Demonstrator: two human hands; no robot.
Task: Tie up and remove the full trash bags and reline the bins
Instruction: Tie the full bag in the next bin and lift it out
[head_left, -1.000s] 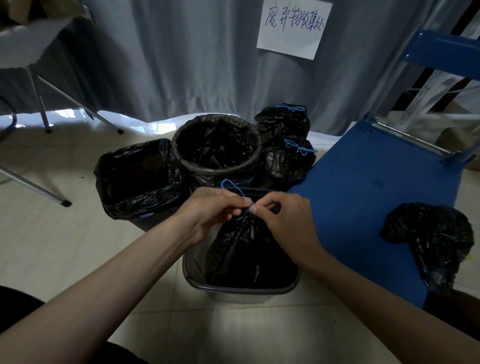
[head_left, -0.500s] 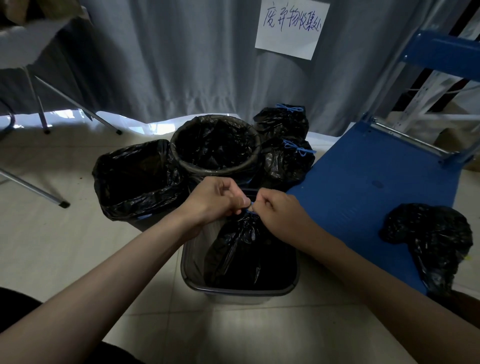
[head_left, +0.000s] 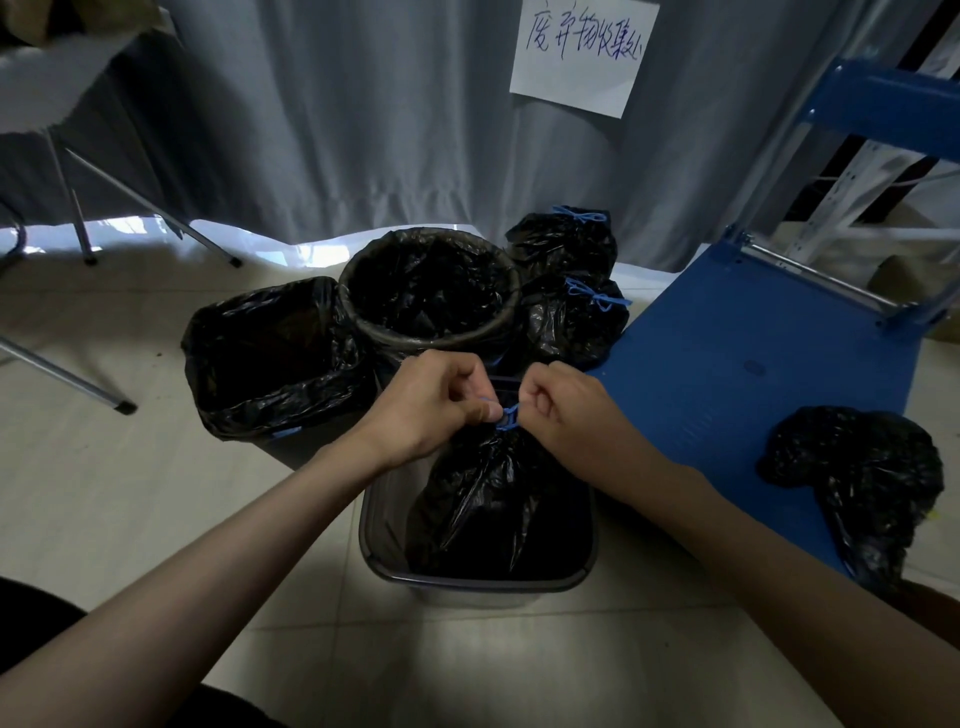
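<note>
Both hands meet over the gathered neck of a full black plastic trash bag (head_left: 493, 499), which sits inside a grey rectangular plastic bin (head_left: 478, 584) on the tiled floor. The left hand (head_left: 431, 405) and right hand (head_left: 566, 410) are each pinched shut on the blue drawstring (head_left: 506, 418) at the bag's top. Behind stand a square bin lined in black (head_left: 270, 358) and a round lined bin (head_left: 431, 296), with 2 tied black bags (head_left: 566, 306) beside a blue platform cart (head_left: 737, 374)

Dim, backlit, wide-angle edge distortion
</note>
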